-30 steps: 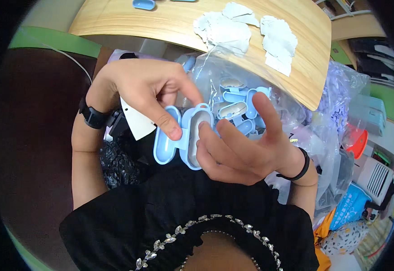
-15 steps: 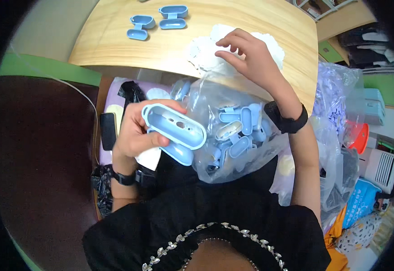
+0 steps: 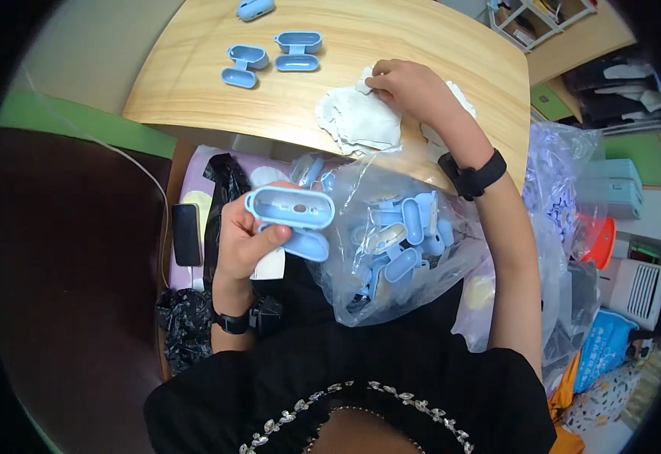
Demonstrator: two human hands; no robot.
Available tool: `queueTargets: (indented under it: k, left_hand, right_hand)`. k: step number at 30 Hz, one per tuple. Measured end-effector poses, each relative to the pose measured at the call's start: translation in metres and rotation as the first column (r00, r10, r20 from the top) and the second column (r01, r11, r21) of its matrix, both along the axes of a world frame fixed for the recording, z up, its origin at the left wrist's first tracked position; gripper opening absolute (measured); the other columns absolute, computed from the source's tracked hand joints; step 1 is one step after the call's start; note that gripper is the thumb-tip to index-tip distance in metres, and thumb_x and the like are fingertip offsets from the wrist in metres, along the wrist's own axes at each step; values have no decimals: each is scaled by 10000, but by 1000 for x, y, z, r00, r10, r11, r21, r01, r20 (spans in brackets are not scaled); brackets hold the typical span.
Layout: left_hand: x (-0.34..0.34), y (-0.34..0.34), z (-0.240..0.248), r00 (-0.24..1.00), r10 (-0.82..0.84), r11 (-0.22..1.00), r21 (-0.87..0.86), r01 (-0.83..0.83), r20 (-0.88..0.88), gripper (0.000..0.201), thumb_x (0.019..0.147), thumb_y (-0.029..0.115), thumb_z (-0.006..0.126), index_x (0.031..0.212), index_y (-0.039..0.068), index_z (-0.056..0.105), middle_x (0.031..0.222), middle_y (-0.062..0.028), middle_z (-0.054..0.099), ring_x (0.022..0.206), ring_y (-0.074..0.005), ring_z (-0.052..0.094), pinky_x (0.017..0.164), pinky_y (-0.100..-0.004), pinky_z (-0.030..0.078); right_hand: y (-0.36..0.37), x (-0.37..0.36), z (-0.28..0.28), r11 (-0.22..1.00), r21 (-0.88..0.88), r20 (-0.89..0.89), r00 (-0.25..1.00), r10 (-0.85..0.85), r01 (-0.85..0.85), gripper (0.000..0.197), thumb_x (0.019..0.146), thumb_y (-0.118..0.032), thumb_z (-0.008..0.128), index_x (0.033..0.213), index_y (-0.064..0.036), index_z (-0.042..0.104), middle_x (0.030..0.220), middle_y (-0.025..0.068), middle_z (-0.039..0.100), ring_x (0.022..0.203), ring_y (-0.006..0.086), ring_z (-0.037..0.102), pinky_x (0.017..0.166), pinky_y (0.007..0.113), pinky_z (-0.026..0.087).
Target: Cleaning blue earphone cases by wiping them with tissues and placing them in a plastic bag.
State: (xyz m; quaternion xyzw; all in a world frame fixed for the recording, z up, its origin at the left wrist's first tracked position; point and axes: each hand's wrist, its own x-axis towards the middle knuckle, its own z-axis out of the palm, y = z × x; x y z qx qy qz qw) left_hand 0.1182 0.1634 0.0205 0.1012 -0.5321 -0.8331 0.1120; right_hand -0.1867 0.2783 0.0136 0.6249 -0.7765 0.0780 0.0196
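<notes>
Above the tabletop, the right hand partly hides a white scrap.

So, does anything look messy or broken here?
The white pieces on the table look a bit odd: their edges are ragged, as if torn. The blue cases in the clear bag are jumbled. I see nothing spilled.

A pale wall stands toward ten o'clock, beyond a dark brown panel with a green border at nine. The wood-grain surface curves across twelve; a white-framed shelf sits between one and two.
</notes>
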Motion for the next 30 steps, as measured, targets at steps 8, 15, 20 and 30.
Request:
queueTargets:
  k: [8,15,20,30]
  left_hand:
    - [-26,9,16,997,70,994,-84,-73,-39,576,749,240,761,1183,-61,531,1002,-100,656,900,-134,621,795,-248,481]
    - [-33,14,13,987,113,988,-90,-124,-112,570,745,209,759,1190,-62,528,1012,-99,653,910,-127,616,800,-245,481]
    - [-38,23,22,960,213,967,-105,-234,-181,482,758,-11,722,1197,-58,529,1022,-97,650,912,-106,610,776,-212,482]
    - [-41,41,25,910,322,735,-536,-414,-261,457,698,-53,691,1145,-17,605,833,1,660,674,9,533,558,-126,394]
  right_hand:
    - [1,-6,7,988,-89,245,964,-102,127,138,780,-116,650,880,-32,694,804,91,653,705,245,617,646,320,490]
    - [9,-10,20,958,13,609,758,-233,285,221,803,-177,690,885,28,684,763,84,676,693,138,616,642,255,480]
    - [33,43,72,759,-597,421,907,22,258,150,806,-108,673,906,2,692,832,101,675,733,158,622,670,251,485]
    - [75,173,98,850,-518,-143,989,24,-96,250,727,-91,606,955,-5,660,923,79,609,871,226,610,885,419,423]
